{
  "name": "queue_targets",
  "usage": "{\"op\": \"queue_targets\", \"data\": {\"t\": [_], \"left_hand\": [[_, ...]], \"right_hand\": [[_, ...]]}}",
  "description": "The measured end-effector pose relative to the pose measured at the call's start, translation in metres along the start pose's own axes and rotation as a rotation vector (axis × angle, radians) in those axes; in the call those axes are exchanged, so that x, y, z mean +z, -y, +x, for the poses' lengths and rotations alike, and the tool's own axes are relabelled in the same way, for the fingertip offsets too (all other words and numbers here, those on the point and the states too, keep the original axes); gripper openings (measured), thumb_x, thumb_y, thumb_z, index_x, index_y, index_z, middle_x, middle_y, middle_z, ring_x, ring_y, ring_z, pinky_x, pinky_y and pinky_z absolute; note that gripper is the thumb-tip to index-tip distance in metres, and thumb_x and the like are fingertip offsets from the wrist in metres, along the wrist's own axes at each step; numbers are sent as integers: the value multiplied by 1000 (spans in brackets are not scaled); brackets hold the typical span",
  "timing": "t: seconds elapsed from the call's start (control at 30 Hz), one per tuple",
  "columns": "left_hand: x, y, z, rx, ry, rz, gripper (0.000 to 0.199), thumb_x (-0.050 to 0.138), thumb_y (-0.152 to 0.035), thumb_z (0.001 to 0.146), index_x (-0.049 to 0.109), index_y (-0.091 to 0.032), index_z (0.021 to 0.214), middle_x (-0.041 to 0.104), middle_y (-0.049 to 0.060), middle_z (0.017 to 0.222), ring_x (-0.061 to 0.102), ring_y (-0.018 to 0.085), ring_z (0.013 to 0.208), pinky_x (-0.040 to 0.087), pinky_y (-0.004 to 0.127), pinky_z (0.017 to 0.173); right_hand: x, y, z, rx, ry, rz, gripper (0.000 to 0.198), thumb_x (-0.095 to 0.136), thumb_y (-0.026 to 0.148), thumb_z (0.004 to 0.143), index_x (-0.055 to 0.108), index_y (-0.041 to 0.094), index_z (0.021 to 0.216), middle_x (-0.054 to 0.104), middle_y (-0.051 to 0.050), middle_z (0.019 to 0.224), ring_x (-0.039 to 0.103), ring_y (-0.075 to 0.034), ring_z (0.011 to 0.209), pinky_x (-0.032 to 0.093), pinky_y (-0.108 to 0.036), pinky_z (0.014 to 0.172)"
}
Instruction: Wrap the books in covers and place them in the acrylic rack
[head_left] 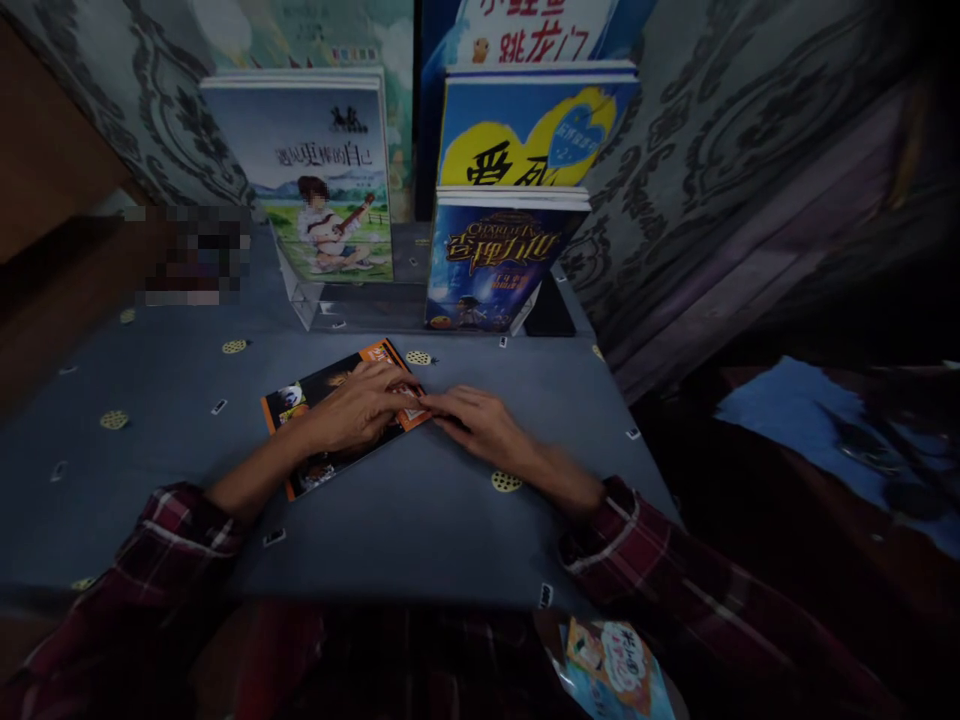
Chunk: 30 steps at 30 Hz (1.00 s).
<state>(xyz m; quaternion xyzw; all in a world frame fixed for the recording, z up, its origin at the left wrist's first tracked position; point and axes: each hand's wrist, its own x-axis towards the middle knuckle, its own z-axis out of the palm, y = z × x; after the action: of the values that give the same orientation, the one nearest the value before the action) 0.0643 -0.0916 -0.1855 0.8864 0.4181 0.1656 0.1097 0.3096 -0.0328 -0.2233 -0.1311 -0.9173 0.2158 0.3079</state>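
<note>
A thin book (319, 390) with a black and orange cover and animal pictures lies at an angle on the cloth-covered table. My left hand (364, 408) rests on its cover with the fingers extended, hiding the middle of it. At the book's right edge, my right hand (480, 425) has its thumb and fingers drawn together on the corner, close to the left fingertips. Both forearms wear dark red plaid sleeves.
Behind the book, a clear acrylic stand (405, 305) holds upright books, among them a white-and-green one (337, 190) and a dark blue one (495, 260). A dark flat object (551, 308) lies beside it. Another colourful book (611, 665) shows below the table's front edge.
</note>
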Motion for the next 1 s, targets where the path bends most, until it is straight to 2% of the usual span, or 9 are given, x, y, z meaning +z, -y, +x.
{"op": "queue_targets", "data": {"t": [0.17, 0.43, 0.63, 0.83, 1.0], "left_hand": [[-2, 2, -2, -62, 4, 75, 36, 44, -22, 103, 69, -28, 128, 65, 9, 135, 55, 27, 123, 40, 46, 101], [-3, 11, -4, -144, -38, 194, 36, 43, -28, 104, 65, -25, 133, 63, 11, 139, 55, 28, 125, 38, 46, 101], [-1, 19, -6, -228, -46, 263, 40, 43, -30, 104, 61, -24, 139, 60, 13, 142, 53, 31, 126, 39, 48, 100], [-4, 27, -9, -264, -47, 257, 40, 45, -30, 103, 60, -28, 141, 57, 11, 144, 51, 31, 128, 38, 49, 101], [-5, 31, -12, -257, -41, 202, 39, 45, -31, 103, 62, -31, 139, 56, 11, 144, 50, 31, 128, 36, 50, 102]], "right_hand": [[-2, -2, 13, 4, 41, -98, 27, 51, 17, 102, 66, 19, 126, 75, -9, 97, 70, -22, 89, 59, -37, 80], [-5, -19, 44, 17, 98, -154, 29, 58, 10, 97, 69, 21, 121, 77, -9, 107, 72, -22, 99, 55, -35, 89], [1, -38, 65, 34, 109, -145, 21, 58, 13, 97, 72, 20, 111, 77, -7, 99, 70, -22, 93, 52, -32, 83], [7, -49, 79, 67, 97, -132, 21, 57, 11, 96, 73, 18, 109, 76, -9, 100, 68, -22, 93, 49, -32, 82], [11, -42, 74, 78, 80, -158, 26, 54, 11, 96, 72, 20, 111, 76, -7, 101, 66, -23, 93, 49, -34, 84]]}}
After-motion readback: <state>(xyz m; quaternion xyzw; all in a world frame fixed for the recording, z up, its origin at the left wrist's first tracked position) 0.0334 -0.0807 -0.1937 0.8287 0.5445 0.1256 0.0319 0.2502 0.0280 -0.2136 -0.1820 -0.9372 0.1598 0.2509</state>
